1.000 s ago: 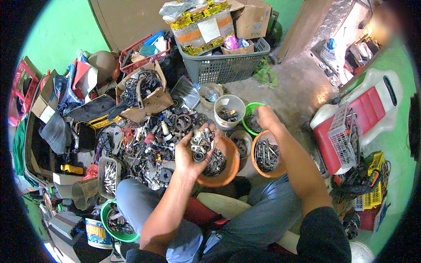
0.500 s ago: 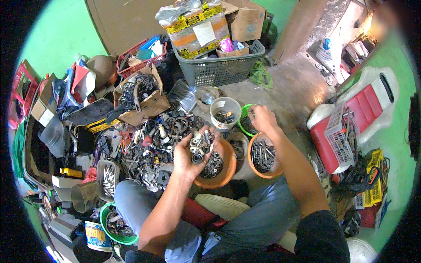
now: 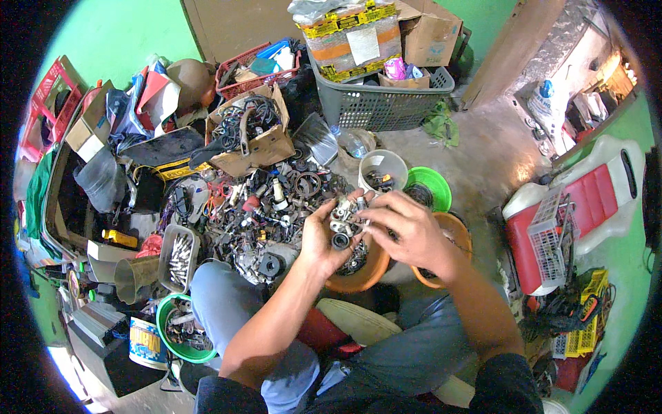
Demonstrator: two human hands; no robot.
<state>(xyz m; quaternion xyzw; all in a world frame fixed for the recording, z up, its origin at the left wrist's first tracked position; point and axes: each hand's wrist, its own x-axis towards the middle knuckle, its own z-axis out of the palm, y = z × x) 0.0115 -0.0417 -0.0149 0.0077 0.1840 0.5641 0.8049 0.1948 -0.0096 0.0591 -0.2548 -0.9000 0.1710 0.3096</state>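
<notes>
My left hand point(image 3: 318, 243) is cupped palm up, its fingers curled round a handful of small metal parts point(image 3: 341, 226). The parts are silvery, and a dark ring-shaped piece lies among them near the palm. Over this handful my right hand point(image 3: 412, 231) reaches in from the right, thumb and fingers pinched at the parts. What sits between its fingertips is too small to make out. Below both hands stands an orange basin point(image 3: 377, 265) with dark metal pieces, partly covered by them. A second orange basin point(image 3: 460, 226) is half hidden behind the right hand.
A green basin point(image 3: 441, 188) and a white bucket point(image 3: 387, 163) stand beyond my hands. Loose mechanical parts point(image 3: 258, 224) cover the floor to the left, near a tray of slim light pieces point(image 3: 181, 261). A grey crate point(image 3: 383, 110) stands at the back, a red-and-white seat point(image 3: 579, 207) at right.
My right hand has moved left from above the green basin to the parts in my left hand. The whole view has shifted, so the surroundings sit further right.
</notes>
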